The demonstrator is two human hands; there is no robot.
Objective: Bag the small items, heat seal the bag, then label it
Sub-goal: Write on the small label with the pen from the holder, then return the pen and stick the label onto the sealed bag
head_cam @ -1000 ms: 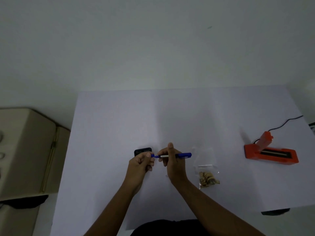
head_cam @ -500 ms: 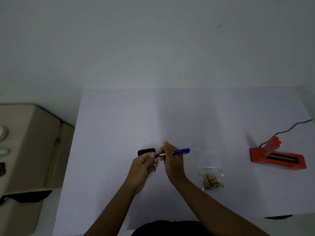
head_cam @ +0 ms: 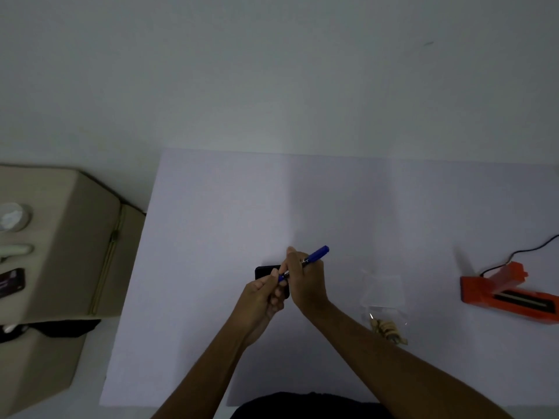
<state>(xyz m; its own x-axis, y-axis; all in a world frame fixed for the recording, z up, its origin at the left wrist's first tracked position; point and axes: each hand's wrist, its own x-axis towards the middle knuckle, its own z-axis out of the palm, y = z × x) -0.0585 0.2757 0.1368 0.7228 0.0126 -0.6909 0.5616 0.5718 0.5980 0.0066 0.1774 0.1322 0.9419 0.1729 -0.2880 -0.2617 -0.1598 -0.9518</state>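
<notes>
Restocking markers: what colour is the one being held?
Blue marker, clearest in the head view.

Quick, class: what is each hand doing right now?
Left hand: closed on the blue pen at its near end.
Right hand: closed around the pen's barrel.

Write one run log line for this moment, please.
phase: labelling prep | both hands on blue pen | bag on table, right | sealer idle

Clear bag (head_cam: 384, 300) flat on table – tan items (head_cam: 388, 328) bunched at near end; blue pen (head_cam: 314, 257) tilted.
</notes>
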